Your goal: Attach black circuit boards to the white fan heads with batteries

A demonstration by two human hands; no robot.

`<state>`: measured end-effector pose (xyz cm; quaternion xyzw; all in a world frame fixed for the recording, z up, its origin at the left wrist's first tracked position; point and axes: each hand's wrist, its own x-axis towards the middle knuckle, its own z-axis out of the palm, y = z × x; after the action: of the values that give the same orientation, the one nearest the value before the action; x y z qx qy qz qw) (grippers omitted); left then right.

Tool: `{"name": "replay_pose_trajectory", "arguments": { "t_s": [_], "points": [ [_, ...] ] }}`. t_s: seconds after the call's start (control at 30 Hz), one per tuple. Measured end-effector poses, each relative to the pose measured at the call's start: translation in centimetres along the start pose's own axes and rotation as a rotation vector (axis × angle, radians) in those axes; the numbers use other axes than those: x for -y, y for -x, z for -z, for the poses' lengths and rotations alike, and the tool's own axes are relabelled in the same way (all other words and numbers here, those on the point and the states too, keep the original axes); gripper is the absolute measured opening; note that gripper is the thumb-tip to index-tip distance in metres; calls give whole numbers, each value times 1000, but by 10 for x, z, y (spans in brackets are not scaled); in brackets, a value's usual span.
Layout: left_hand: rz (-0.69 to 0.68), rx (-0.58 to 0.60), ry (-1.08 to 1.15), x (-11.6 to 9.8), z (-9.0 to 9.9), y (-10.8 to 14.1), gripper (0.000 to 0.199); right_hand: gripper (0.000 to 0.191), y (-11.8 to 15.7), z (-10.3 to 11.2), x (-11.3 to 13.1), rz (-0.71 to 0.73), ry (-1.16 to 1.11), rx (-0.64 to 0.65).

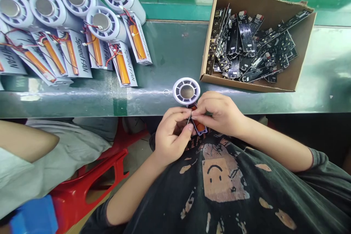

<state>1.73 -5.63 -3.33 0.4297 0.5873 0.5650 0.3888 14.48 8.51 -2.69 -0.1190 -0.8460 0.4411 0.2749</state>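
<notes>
At the near left, a person's bare forearm (24, 139) rests on a pale grey sleeve (57, 153), beside a red plastic stool (109, 164). Along the far left of the green workbench (164, 58) lie 5 white SpeedFAN handheld fans (75, 2), their open handles showing orange batteries (123, 69) with red wires.

In the middle, a single white fan head (186, 91) sits at the bench's near edge. Its open handle (199, 126), holding an orange battery, runs down between the hands. The left hand (172, 135) pinches a thin metal piece (189, 119) between thumb and fingers, and the right hand (219, 113) closes its fingertips on the same spot. Far right stands a cardboard box (214, 25) heaped with black circuit boards (246, 44).
</notes>
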Motion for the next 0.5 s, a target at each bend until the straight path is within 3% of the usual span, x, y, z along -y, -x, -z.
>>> {"name": "replay_pose_trajectory", "arguments": {
  "t_s": [0.13, 0.33, 0.43, 0.5],
  "points": [
    [-5, 44, -49, 1, 4, 1, 27, 19, -2, 7, -5, -127, -122, 76],
    [98, 10, 153, 1, 6, -2, 26, 27, -4, 18, 7, -295, -68, 7],
    [137, 97, 202, -4, 14, 2, 46, 31, -2, 28, 25, -474, -189, 296],
    [103, 304, 100, -8, 22, 7, 66, 27, 3, 28, 34, -634, -290, 485]
  ]
}}
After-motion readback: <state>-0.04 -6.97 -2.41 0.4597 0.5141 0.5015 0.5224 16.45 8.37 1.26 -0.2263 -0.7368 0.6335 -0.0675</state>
